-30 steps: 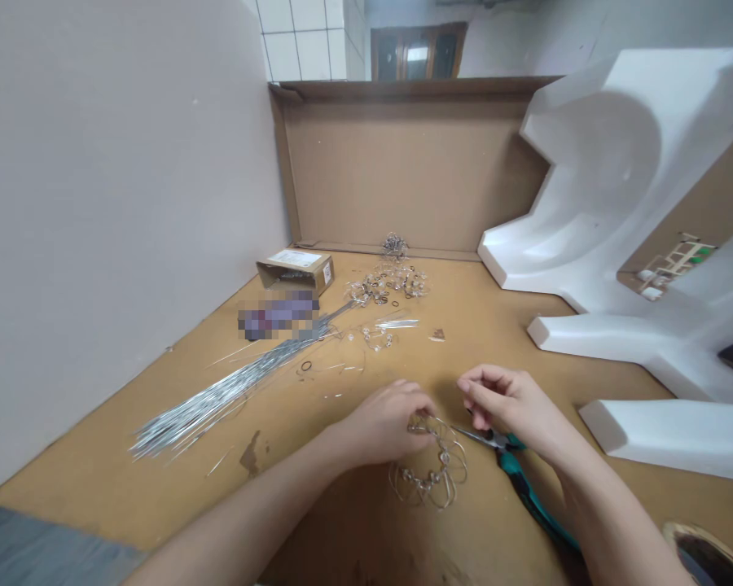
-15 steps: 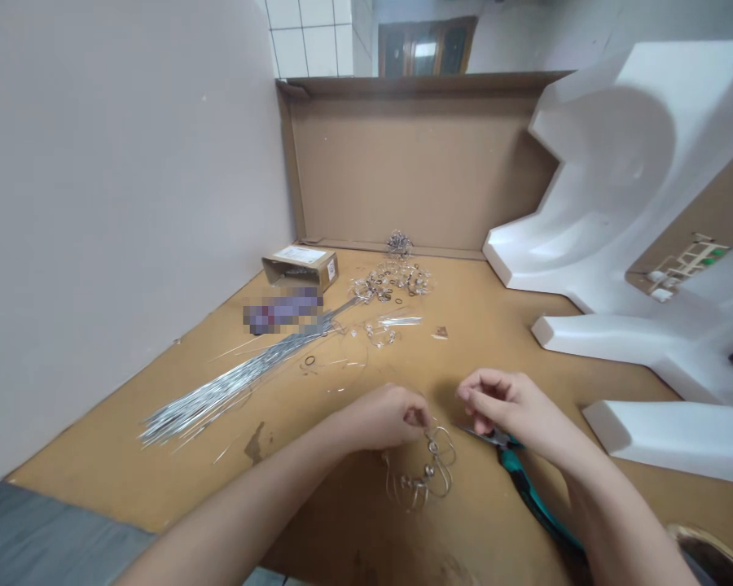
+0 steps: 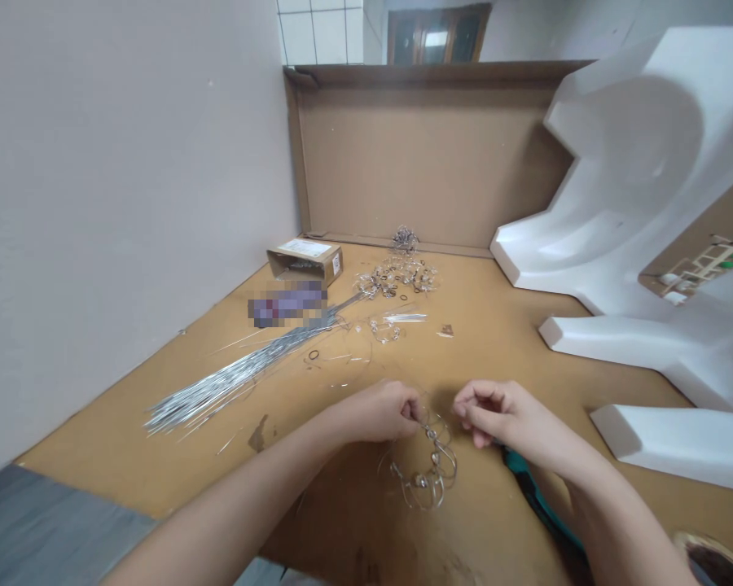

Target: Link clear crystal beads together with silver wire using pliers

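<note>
My left hand (image 3: 397, 411) is closed in a pinch on one end of a looped wire piece (image 3: 433, 460). This piece curves below my fingers, with silvery loops and shiny clear beads along it. To its right, my right hand (image 3: 485, 411) has its fingers curled and thumb pressed to them; whatever is between them is too fine to make out. Under my right hand and wrist are pliers with teal and black handles (image 3: 541, 505), their jaws hidden behind the hand.
A bundle of straight silver wires (image 3: 232, 382) lies at left, near an open small cardboard box (image 3: 309, 259) and a blurred purple item (image 3: 288, 304). Beaded wire pieces (image 3: 397, 277) are heaped at the back. White foam blocks (image 3: 623, 334) stand at right, before a cardboard wall (image 3: 421, 163).
My right hand has shifted slightly left and now covers the pliers' jaws. The looped wire piece has turned a little beneath my left hand. The camera view has shifted slightly.
</note>
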The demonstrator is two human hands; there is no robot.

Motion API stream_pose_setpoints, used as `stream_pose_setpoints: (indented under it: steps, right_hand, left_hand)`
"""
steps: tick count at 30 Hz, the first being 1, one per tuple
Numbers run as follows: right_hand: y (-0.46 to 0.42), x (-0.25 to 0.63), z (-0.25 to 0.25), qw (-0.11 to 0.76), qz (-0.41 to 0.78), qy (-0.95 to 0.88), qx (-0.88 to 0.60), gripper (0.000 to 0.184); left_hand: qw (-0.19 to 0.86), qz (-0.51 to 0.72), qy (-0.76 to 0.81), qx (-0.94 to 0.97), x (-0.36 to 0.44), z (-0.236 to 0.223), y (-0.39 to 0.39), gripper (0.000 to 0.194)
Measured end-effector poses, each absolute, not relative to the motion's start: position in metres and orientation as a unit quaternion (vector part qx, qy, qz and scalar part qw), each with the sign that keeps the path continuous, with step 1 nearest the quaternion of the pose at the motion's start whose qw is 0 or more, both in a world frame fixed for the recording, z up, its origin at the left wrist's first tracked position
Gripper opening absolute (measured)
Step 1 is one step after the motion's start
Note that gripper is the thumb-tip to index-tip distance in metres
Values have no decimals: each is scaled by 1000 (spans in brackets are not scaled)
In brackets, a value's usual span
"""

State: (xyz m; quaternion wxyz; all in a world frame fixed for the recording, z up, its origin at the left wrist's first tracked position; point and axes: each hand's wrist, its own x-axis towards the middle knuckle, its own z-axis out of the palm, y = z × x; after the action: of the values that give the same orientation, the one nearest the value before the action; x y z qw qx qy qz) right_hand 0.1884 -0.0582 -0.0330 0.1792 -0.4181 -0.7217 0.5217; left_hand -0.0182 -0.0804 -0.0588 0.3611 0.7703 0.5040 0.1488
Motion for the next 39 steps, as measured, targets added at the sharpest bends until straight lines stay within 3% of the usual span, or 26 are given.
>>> stream_pose_setpoints:
  steps: [4,9,14,16,18,22,26,34,39]
  right_hand:
    - [-60,185,-29,186,534,-709,-422,22]
    - [-63,175,-31,203,560,-699,-395,25]
    - [-61,175,-34,238,563,-677,-410,27]
    - [-62,187,-35,232,523,-690,-443,29]
    - [-65,206,-39,224,391,-729,-515,33]
    - [-81,246,-53,104,126,-812,-560,48]
    - [-97,258,-63,4,47,-821,-569,64]
    - [-98,244,-55,-57,-15,-845,-532,52]
    - [-83,269,-67,-17,-50,-835,-547,40]
  left_hand:
    - [391,246,499,734,-16,-43,-83,16]
    - [600,293,416,618,-8,-36,-87,19]
    - [587,304,435,611,-6,-44,-86,24]
    - [560,312,467,609,-8,-44,-85,28]
    - [540,312,487,612,-11,-43,-83,30]
    - [532,312,475,627,-14,-42,-80,29]
    - [570,309,418,636,-18,-39,-80,21]
    - [601,366,364,610,-18,-42,-80,30]
    - [609,380,376,586,-15,-45,-78,28]
